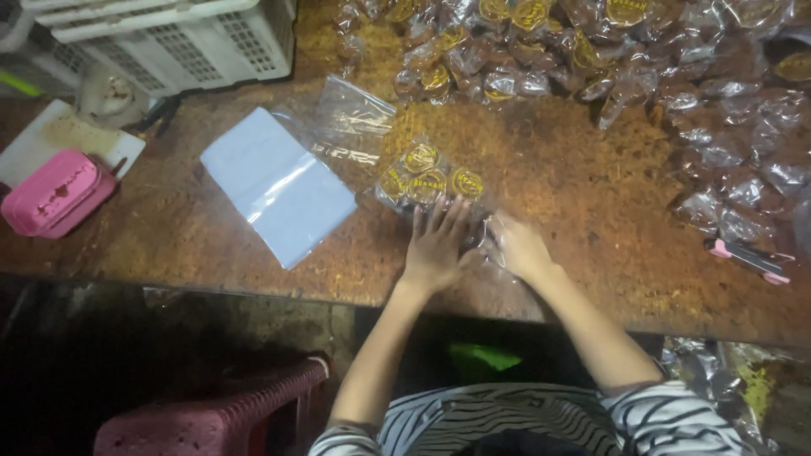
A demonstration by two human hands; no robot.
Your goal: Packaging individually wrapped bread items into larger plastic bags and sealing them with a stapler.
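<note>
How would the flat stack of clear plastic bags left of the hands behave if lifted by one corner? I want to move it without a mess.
The stack of clear bags lies thin and flat, so it would probably droop. Its glossy sheen suggests the sheets could slide apart. It likely weighs little.

Worn brown table bearing clear sachets, plastic bags, a pink box

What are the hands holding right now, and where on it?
The left hand lies flat, fingers spread, on the near end of a clear bag of small packets. The right hand touches the bag's near right edge. Whether either actually grips cannot be told.
</note>
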